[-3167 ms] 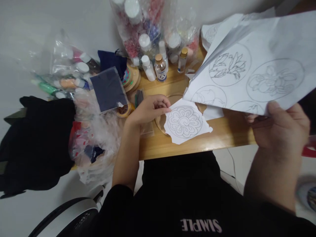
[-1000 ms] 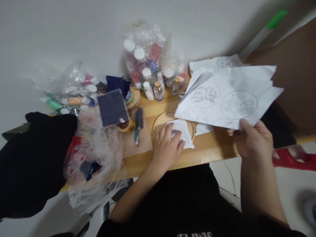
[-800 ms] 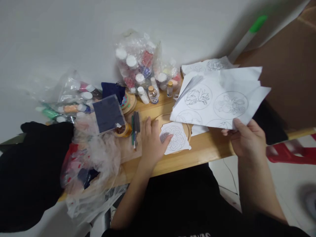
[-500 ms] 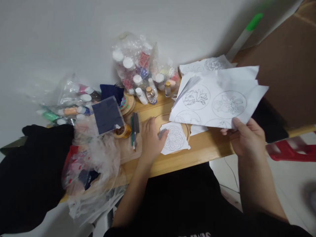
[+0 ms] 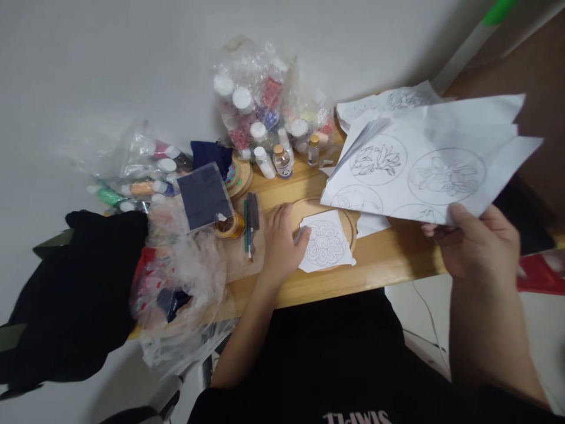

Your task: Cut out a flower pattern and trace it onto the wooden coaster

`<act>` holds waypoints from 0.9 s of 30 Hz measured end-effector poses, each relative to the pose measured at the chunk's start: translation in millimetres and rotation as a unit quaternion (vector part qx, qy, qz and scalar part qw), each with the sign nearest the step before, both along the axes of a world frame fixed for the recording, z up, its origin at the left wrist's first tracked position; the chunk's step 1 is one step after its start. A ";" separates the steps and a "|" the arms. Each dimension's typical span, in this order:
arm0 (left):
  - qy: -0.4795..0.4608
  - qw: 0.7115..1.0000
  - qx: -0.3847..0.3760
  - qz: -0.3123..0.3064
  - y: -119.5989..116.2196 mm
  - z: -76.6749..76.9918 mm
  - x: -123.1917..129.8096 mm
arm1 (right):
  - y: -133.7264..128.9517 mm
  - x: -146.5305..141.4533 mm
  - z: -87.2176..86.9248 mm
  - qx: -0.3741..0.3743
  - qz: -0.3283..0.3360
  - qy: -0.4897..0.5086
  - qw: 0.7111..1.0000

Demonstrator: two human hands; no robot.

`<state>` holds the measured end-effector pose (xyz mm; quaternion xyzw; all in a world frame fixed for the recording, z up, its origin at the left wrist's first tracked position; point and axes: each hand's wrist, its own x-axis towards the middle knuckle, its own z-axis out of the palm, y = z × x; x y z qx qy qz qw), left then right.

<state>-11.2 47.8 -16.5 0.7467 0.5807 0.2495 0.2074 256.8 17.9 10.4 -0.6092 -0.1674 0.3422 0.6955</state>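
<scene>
Between thumb and fingers, my right hand [image 5: 479,241] grips the lower edge of several paper sheets [image 5: 424,159] printed with flower drawings in circles. The sheets are raised above the right part of the table. My left hand [image 5: 285,241] rests with fingers spread at the left side of a round wooden hoop [image 5: 351,221], thumb at the edge of a small cut paper [image 5: 326,241]. That paper carries a round flower pattern and lies over the hoop. Another piece of white paper [image 5: 371,224] lies partly under the sheets.
Plastic bags of capped bottles [image 5: 251,112] stand against the wall. Small bottles [image 5: 282,162] are before them. Pens [image 5: 249,227], a spool of golden thread [image 5: 229,225] and a dark square in clear wrap [image 5: 205,197] lie left. A black bag [image 5: 79,300] sits far left, a cardboard box [image 5: 529,88] right.
My right hand has moved the sheets slightly to the right. My left hand stays by the hoop and the small paper. The whole view has shifted a little.
</scene>
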 end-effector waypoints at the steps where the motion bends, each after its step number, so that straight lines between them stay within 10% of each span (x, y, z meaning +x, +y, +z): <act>1: -0.003 1.000 -0.003 -0.002 -0.5 1.6 -1.1 | -0.3 0.8 -0.4 0.004 -0.001 -0.006 1.000; 15: -0.011 0.997 0.055 0.056 -5.4 14.1 -32.1 | 0.5 -0.5 0.2 0.000 -0.009 -0.023 1.000; 27: 0.112 0.991 -0.046 -0.051 -13.9 22.4 -16.7 | -2.0 1.8 -2.6 0.005 -0.012 -0.031 0.999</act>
